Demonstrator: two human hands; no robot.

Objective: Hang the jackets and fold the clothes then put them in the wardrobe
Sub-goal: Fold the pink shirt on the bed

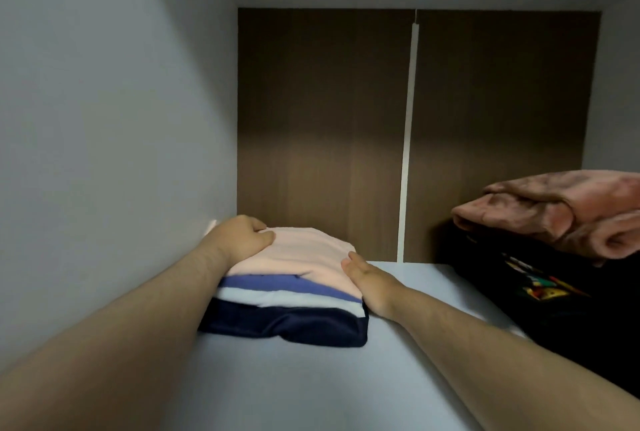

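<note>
A stack of folded clothes lies on the white wardrobe shelf, close to the left wall. A pale pink garment is on top, over a blue one, a white one and a dark navy one at the bottom. My left hand grips the pink garment's far left corner, thumb on top and fingers curled over the edge. My right hand lies flat against the stack's right side, fingers straight along the pink garment's edge.
A second pile sits at the right: a mottled pink folded garment on a black one with a colourful print. The white left side wall and brown back panel enclose the shelf. Bare shelf lies between the piles.
</note>
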